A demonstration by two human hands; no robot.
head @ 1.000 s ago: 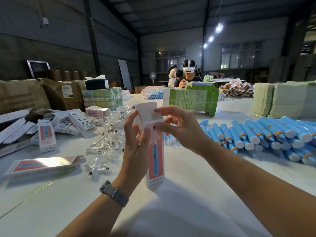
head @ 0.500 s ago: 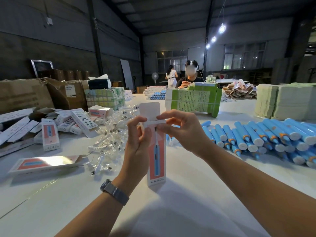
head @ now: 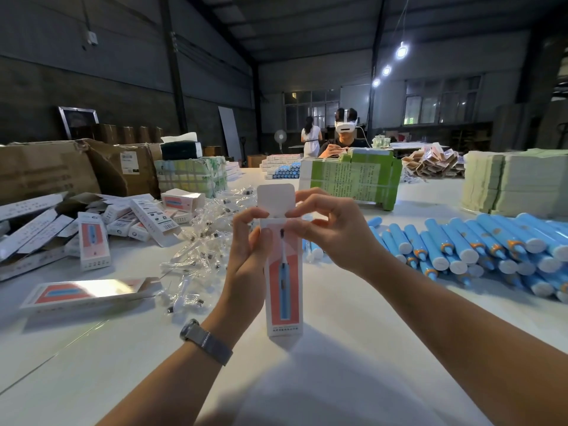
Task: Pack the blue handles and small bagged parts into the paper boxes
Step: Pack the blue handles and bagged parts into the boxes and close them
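I hold a tall white and coral paper box (head: 284, 287) upright on the white table (head: 338, 348), its top flap standing open. My left hand (head: 246, 256) grips the box's left side near the top. My right hand (head: 332, 232) pinches the top right corner at the side flap. A heap of blue handles (head: 479, 253) lies to the right. Clear small bagged parts (head: 209, 238) are piled to the left of the box. What is inside the box is hidden.
Loose paper boxes (head: 92, 241) lie and stand at the left, one flat box (head: 89, 292) nearest me. Brown cartons (head: 61, 167) sit behind them. A green stack (head: 353, 179) and pale stacks (head: 516, 182) stand farther back. A person (head: 341, 142) with a headset sits across the table.
My two hands have closed in on the box's top, the left thumb now at the upper left corner. The box stays upright in the same spot.
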